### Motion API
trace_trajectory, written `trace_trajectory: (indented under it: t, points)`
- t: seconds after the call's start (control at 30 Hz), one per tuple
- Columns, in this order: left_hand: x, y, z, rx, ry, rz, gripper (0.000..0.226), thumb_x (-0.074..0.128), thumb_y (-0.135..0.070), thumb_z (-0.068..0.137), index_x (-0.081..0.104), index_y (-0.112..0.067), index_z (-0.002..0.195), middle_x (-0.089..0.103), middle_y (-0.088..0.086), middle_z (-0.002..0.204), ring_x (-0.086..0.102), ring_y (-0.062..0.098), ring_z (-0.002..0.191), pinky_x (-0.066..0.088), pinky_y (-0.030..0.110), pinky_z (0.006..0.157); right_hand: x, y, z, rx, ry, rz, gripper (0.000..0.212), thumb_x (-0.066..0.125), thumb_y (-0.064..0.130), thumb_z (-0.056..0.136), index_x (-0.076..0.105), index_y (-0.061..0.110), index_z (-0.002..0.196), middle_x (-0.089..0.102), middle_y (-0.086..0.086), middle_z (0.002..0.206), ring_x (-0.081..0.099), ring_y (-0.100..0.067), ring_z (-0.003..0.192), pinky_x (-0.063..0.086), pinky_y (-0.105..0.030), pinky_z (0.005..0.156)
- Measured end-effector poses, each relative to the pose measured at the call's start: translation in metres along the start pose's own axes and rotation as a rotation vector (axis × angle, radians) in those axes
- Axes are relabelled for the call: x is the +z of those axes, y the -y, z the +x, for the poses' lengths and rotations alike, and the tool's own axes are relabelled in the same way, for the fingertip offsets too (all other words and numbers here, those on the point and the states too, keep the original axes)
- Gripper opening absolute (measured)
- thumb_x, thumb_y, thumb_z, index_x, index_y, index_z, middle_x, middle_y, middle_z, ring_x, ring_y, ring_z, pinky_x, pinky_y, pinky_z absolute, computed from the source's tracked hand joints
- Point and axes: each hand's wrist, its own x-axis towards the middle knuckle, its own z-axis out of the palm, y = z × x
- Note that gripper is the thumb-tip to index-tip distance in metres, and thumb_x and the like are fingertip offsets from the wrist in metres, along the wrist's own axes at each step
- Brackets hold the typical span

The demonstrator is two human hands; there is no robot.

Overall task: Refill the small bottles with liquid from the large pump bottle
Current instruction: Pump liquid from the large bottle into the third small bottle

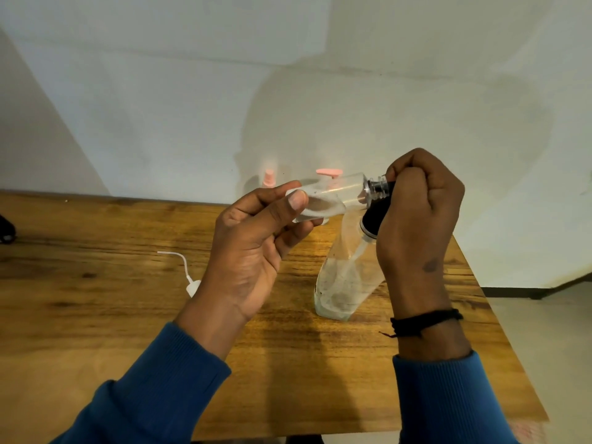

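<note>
My left hand holds a small clear bottle on its side, thumb and fingers pinching its base end. The bottle's threaded open neck points right, up against my right hand. My right hand is curled round the black pump head of the large clear pump bottle. That bottle leans to the right with its base on the wooden table. A dip tube and a little whitish liquid show inside it. The pump's nozzle is hidden by my fingers.
A white cap with a thin curved tube lies on the table left of my left wrist. At the back by the wall stand a small pink-topped bottle and a pink pump top. The table's right edge is close to my right arm.
</note>
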Motion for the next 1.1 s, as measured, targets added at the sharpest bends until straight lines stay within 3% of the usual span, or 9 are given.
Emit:
trace_trajectory:
  t: [0.23,0.47,0.57,0.7,0.97,1.1]
  points:
    - [0.0019,0.0003,0.0,-0.002,0.005,-0.004,0.021,0.074,-0.014,0.067,0.076,-0.011,0.088,0.075,0.009,0.098,0.073,0.023,0.079,0.057,0.019,0.061,-0.0023,0.0031,0.0029,-0.027,-0.006,-0.014,0.026,0.033,-0.012,0.086,0.048,-0.003,0.067,0.032,-0.004,0.058,0.028,-0.006,0.045,0.025,-0.014,0.041]
    - [0.0005,0.0004,-0.0001,-0.009,0.0,-0.001,0.027,0.073,-0.013,0.068,0.072,-0.007,0.095,0.075,0.01,0.098,0.073,0.024,0.079,0.056,0.018,0.06,-0.002,0.0005,0.0021,-0.033,-0.005,-0.033,0.025,0.034,-0.011,0.086,0.047,-0.002,0.066,0.034,0.0,0.055,0.033,-0.004,0.043,0.026,-0.014,0.041]
    - [0.0017,0.0,0.0002,0.007,0.006,0.005,0.023,0.074,-0.013,0.067,0.074,-0.009,0.09,0.075,0.01,0.097,0.073,0.024,0.079,0.057,0.019,0.061,-0.0036,-0.0014,0.0033,-0.059,-0.026,-0.071,0.023,0.035,-0.005,0.084,0.047,0.002,0.066,0.034,0.009,0.052,0.033,-0.005,0.044,0.026,-0.017,0.042]
    - [-0.0001,-0.0012,0.0009,0.021,-0.014,0.011,0.026,0.075,-0.012,0.066,0.073,-0.007,0.091,0.074,0.01,0.099,0.072,0.025,0.082,0.056,0.019,0.061,-0.0004,-0.0064,0.0007,-0.047,-0.026,-0.067,0.021,0.035,-0.002,0.084,0.047,0.0,0.067,0.036,0.008,0.053,0.035,-0.006,0.046,0.029,-0.025,0.043]
    - [0.0013,-0.0008,0.0002,0.014,-0.006,0.004,0.02,0.075,-0.012,0.066,0.075,-0.009,0.086,0.074,0.01,0.099,0.072,0.025,0.081,0.056,0.019,0.061,-0.0027,-0.0022,0.0025,-0.066,-0.032,-0.061,0.023,0.034,-0.007,0.085,0.047,-0.003,0.066,0.032,0.006,0.053,0.033,-0.005,0.044,0.026,-0.017,0.042]
    - [-0.0002,-0.0013,0.0007,0.01,-0.015,0.006,0.024,0.075,-0.013,0.066,0.075,-0.008,0.089,0.074,0.01,0.1,0.072,0.024,0.082,0.056,0.019,0.06,-0.0003,-0.006,0.0011,-0.042,-0.014,-0.06,0.022,0.035,-0.003,0.085,0.046,0.001,0.067,0.035,0.006,0.053,0.036,-0.006,0.045,0.029,-0.022,0.041]
